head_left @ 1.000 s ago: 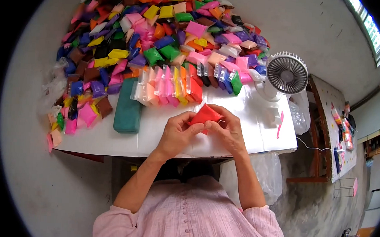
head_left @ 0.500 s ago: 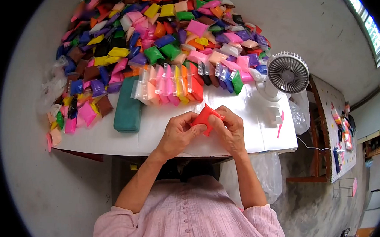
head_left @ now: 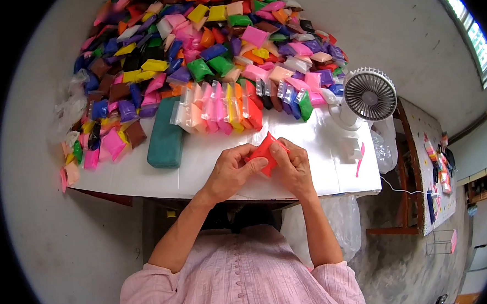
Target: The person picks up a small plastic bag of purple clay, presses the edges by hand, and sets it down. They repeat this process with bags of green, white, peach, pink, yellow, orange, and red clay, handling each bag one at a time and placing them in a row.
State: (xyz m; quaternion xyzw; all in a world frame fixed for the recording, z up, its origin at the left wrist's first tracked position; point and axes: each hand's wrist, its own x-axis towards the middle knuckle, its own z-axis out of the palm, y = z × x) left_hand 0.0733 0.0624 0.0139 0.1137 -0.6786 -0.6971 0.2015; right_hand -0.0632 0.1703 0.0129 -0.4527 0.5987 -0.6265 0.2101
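A small red packet [head_left: 265,155] is held between both hands above the front edge of the white table [head_left: 121,179]. My left hand [head_left: 232,170] pinches its left side, thumb on top. On its right side, my right hand [head_left: 293,167] grips it with thumb and bent fingers. Just beyond the hands stands a row of clear-wrapped packets [head_left: 218,109] in peach, pink, yellow, orange and red. A shorter row of black, brown, blue and green packets [head_left: 284,98] is to its right.
A large heap of coloured packets [head_left: 205,45] covers the back and left. A teal case [head_left: 166,137] lies left of the row. A white fan [head_left: 367,98] stands at the right, near a pink tool [head_left: 360,160]. Another table [head_left: 419,156] is farther right.
The fingers of my right hand have shifted on the red packet, which now looks flatter and slightly turned. My left hand has barely moved.
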